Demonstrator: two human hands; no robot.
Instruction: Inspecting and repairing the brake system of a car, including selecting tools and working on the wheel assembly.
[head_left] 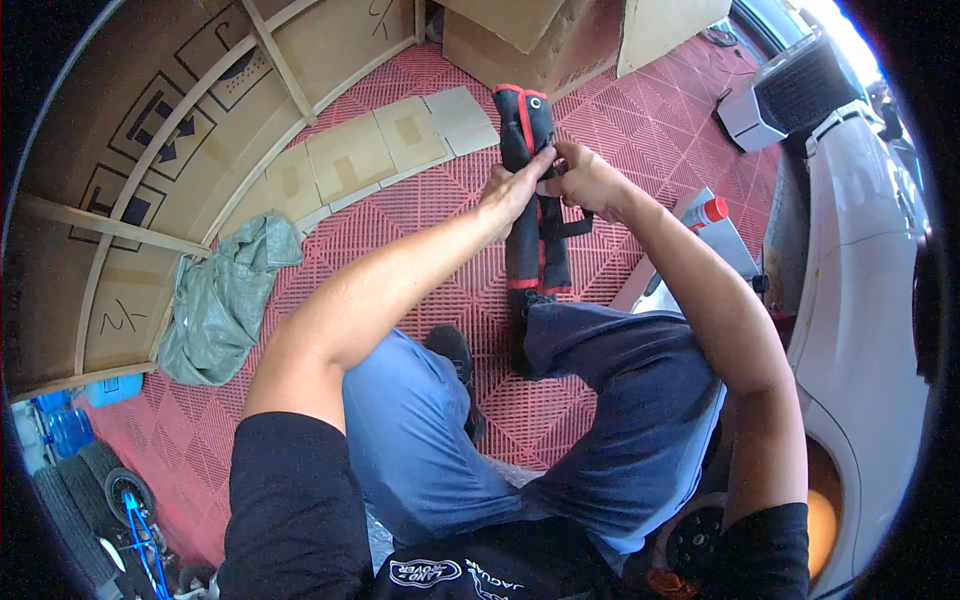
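A long black fabric tool roll [524, 245] with red edging and a metal eyelet near its far end stands out in front of me, over the red floor. My left hand [512, 192] is closed on its middle from the left side. Its thumb reaches across the roll. From the right, my right hand [588, 182] has its fingers curled in at the same spot, pinching what looks like the roll's black strap. A loose end of the strap [568, 229] hangs out below my right hand. What lies between the fingertips is partly hidden.
Red grid tiles [400, 270] cover the floor. Flattened cardboard [375, 150] and a green woven sack [232, 300] lie left, beside a wood-framed cardboard panel [160, 130]. A white car [850, 290] stands close on the right. A red-capped can [706, 213] sits near my right forearm.
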